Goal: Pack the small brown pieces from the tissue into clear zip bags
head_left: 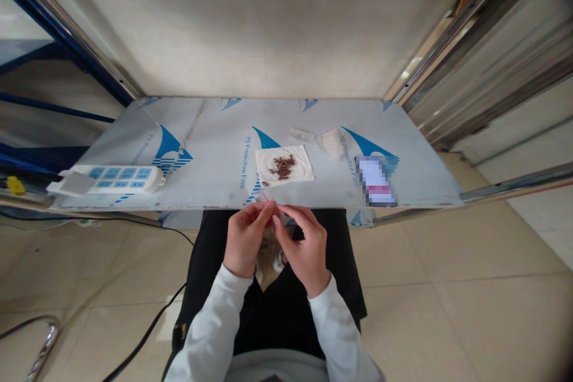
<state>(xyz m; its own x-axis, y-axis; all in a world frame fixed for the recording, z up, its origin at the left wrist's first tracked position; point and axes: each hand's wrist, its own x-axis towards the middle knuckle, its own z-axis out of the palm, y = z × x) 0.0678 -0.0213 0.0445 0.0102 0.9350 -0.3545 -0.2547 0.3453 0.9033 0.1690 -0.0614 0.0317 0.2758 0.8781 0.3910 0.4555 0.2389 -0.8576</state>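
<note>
My left hand (245,236) and my right hand (307,243) meet just in front of the table's near edge, fingertips pinched together. Between them is a small clear plastic bag (266,196) with a reddish line along it, mostly hidden by the fingers. Right beyond the hands, a white tissue (302,168) lies spread on the table. On it sits a heap of small brown elongated pieces (283,168), too small to name; a few lie apart near the tissue's left side.
Crumpled clear plastic (305,135) and a whitish plastic bundle (332,142) lie behind the tissue. A phone (376,182) is at the right, a white power strip (129,179) at the left. Film covers the table (215,161); metal posts flank it. A black cable (147,334) crosses the floor.
</note>
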